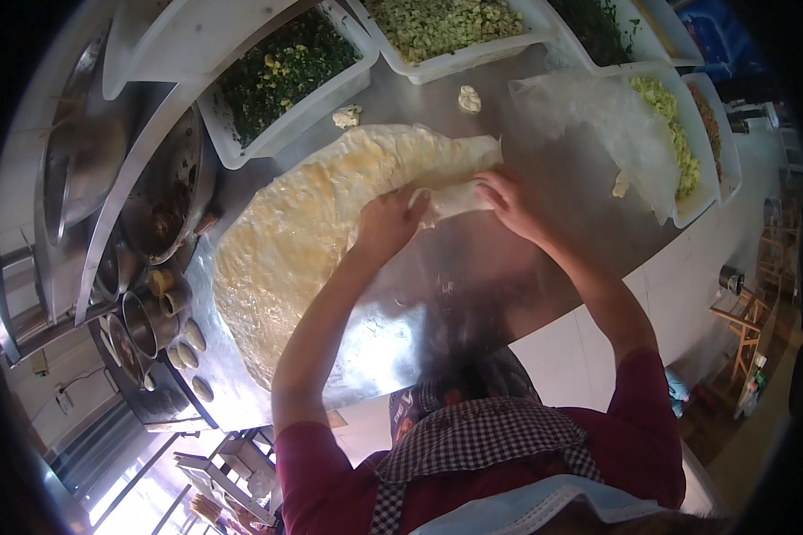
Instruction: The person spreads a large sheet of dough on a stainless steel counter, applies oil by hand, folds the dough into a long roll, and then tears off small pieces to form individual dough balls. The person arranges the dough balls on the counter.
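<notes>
A large, thin sheet of dough (288, 247) with a yellowish, oily coating lies spread on the steel worktop (455, 267). Its near right edge is folded up into a pale flap. My left hand (391, 221) grips this folded edge near its middle, fingers curled over the dough. Farther right, my right hand (508, 204) pinches the same flap close to the sheet's right end. Between both hands the folded dough stretches in a short roll. The undersides of the fingers are hidden.
White tubs of chopped greens (288, 80), diced pale-green filling (441, 27) and shredded light-green vegetable (669, 127) line the far side. Small dough lumps (469, 99) lie near them. Clear plastic film (589, 127) covers the right part. Metal pots (140, 324) and several dough pieces (194, 334) stand left.
</notes>
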Tool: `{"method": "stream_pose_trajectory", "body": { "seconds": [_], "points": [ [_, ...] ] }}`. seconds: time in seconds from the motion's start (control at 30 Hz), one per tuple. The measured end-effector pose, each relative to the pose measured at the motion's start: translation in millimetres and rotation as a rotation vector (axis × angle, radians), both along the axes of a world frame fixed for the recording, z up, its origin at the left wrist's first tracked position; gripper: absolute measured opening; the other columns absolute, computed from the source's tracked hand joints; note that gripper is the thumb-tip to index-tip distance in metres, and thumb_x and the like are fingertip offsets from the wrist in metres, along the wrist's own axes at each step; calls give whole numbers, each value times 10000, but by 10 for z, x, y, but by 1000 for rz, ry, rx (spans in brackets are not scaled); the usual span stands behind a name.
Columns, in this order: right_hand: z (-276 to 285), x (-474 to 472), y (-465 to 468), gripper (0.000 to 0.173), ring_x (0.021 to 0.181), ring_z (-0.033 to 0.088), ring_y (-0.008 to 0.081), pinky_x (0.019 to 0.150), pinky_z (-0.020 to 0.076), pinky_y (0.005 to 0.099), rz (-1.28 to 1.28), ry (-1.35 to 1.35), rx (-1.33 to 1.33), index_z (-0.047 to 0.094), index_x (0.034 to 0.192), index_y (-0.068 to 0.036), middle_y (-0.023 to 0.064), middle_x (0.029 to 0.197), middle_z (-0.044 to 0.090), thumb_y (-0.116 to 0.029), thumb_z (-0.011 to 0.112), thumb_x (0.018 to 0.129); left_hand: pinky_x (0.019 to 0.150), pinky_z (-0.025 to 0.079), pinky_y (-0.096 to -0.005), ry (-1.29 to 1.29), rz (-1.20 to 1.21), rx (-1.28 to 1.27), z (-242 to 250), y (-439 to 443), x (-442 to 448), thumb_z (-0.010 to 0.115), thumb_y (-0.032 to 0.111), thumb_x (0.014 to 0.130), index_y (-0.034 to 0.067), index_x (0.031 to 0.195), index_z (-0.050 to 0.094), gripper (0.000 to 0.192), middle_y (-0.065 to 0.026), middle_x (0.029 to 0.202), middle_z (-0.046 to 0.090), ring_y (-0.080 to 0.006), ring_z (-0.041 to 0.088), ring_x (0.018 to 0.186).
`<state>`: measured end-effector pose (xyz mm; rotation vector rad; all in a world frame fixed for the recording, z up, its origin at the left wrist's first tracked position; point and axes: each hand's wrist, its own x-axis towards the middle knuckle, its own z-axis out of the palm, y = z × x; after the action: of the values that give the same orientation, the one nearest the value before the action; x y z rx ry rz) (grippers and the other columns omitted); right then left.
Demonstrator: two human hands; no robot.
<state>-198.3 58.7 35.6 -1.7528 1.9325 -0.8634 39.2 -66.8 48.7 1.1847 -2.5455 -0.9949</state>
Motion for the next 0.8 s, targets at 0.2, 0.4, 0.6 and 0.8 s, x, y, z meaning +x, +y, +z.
{"method": "stream_pose_trajectory", "body": {
  "seconds": [0.2,0.4,0.6,0.8],
  "points": [
    [-78,3,123,546,1255,506,334,1002,452,445,-9,245,-256,523,1352,-78,137,1390,498,-209,743,870,1008,410,-526,99,249,-554,181,308,-112,735,260,850,73,1346,527,569,-157,1295,545,-382,497,1205],
    [-17,-107,-74,560,1225,538,331,990,456,455,122,313,-117,541,1343,-50,149,1357,541,-197,769,853,923,473,-523,-81,-126,-668,66,266,-293,720,308,879,104,1331,543,526,-133,1255,584,-349,573,1117],
    [-61,-190,-233,215,819,658,342,744,533,402,-120,-205,-43,665,1082,-1,180,926,675,-158,687,937,621,534,-495,53,63,-68,-262,-267,-210,602,367,973,56,977,650,315,-181,727,676,-402,659,657],
    [-60,-199,-379,344,1141,568,344,966,455,473,-77,275,-157,631,1175,-41,147,1205,611,-193,730,884,732,525,-501,-30,90,-541,-53,-366,-354,642,376,907,92,1194,644,404,-146,1175,630,-373,615,1060]
  ]
}}
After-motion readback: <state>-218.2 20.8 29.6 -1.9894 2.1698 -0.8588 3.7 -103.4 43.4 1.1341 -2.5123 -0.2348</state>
